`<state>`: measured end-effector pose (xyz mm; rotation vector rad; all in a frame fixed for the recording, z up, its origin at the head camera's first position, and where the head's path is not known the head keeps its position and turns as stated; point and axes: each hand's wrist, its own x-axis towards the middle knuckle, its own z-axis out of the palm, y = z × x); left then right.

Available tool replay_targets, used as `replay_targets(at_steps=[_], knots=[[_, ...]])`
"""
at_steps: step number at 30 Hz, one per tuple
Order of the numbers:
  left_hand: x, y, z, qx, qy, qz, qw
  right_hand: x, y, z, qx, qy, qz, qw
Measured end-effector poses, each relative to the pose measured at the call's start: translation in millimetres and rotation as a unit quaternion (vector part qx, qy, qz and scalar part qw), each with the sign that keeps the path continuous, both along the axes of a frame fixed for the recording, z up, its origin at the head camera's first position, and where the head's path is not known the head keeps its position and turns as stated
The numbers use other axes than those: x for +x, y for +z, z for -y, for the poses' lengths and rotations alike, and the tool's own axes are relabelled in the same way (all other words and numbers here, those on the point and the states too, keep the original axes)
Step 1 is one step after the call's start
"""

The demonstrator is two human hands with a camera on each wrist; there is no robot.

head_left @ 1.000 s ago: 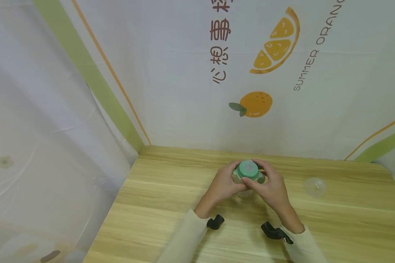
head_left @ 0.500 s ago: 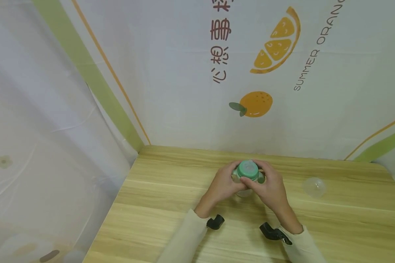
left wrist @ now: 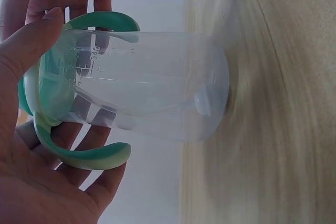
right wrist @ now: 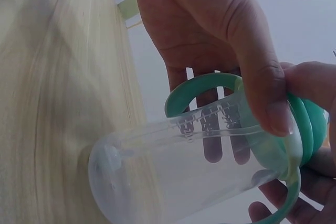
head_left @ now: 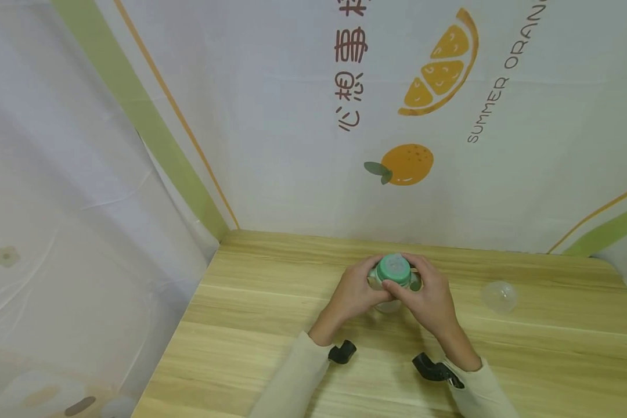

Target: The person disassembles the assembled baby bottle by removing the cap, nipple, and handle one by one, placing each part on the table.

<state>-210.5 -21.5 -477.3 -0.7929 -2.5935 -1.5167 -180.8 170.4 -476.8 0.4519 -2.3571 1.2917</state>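
Observation:
A clear sippy cup [left wrist: 157,85] with measuring marks stands upright between my hands, its base right at the wooden table. Its green lid [head_left: 394,269] faces up, with a translucent piece on top. Two curved green handles [left wrist: 86,157] stick out from its collar, and a thin straw runs down inside. My left hand [head_left: 359,290] grips the collar from the left, thumb in front and fingers behind. From the right, my right hand [head_left: 432,295] holds the same collar, its thumb [right wrist: 265,93] pressed along the rim. In the head view the hands hide most of the cup body.
A clear dome-shaped cover [head_left: 499,297] lies on the wooden table [head_left: 554,348] to the right of my hands. White curtains [head_left: 292,145] printed with oranges and lettering hang behind the table and at its left. Black wrist mounts [head_left: 342,352] show at both sleeves.
Both hands keep nearly the same hold on the cup. My right wrist sits very slightly further left than a second ago.

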Motion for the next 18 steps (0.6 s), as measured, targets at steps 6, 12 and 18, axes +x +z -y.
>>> replay_targets(at_steps=[6,12,18], knots=[[0.7,-0.6,-1.0,-0.007,0.004,-0.008,0.9999,0.2,0.3,-0.4,-0.001,0.001,0.002,1.0000],[1.4,0.2,-1.8,-0.019,0.012,-0.019,0.9996,-0.4,-0.1,-1.0,0.000,0.001,0.002,1.0000],[1.1,-0.1,-1.2,-0.028,0.015,-0.026,0.9991,-1.1,-0.7,-1.5,0.002,0.004,0.000,1.0000]])
